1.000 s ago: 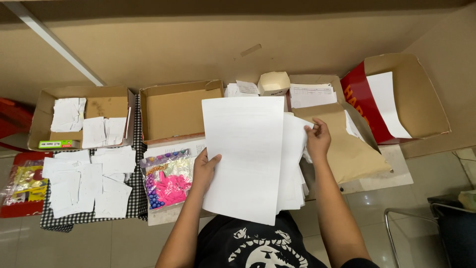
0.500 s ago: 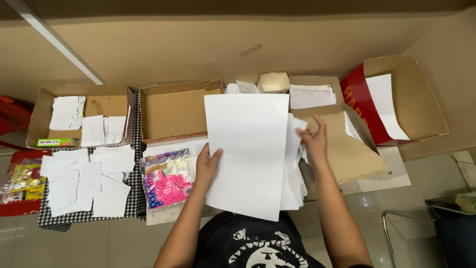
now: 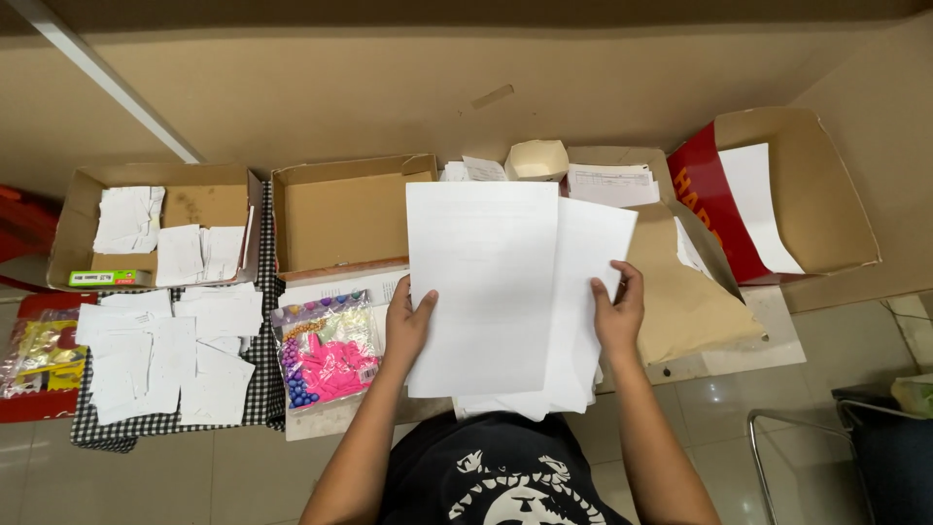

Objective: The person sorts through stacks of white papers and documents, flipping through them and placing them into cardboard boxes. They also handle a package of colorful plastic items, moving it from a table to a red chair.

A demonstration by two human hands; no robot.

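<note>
A person in a black printed shirt is holding a stack of white paper sheets [image 3: 505,292] upright over the worktop [image 3: 748,350]. The left hand [image 3: 408,326] is gripping the stack's left edge, fingers closed on the paper. The right hand [image 3: 618,311] is pinching its right edge. Left of the stack, a bag of pink and purple pieces [image 3: 326,352] is lying in front of an empty cardboard box [image 3: 340,219]. Right of the stack, a brown envelope [image 3: 685,301] is resting beside a red-edged box [image 3: 797,190].
</note>
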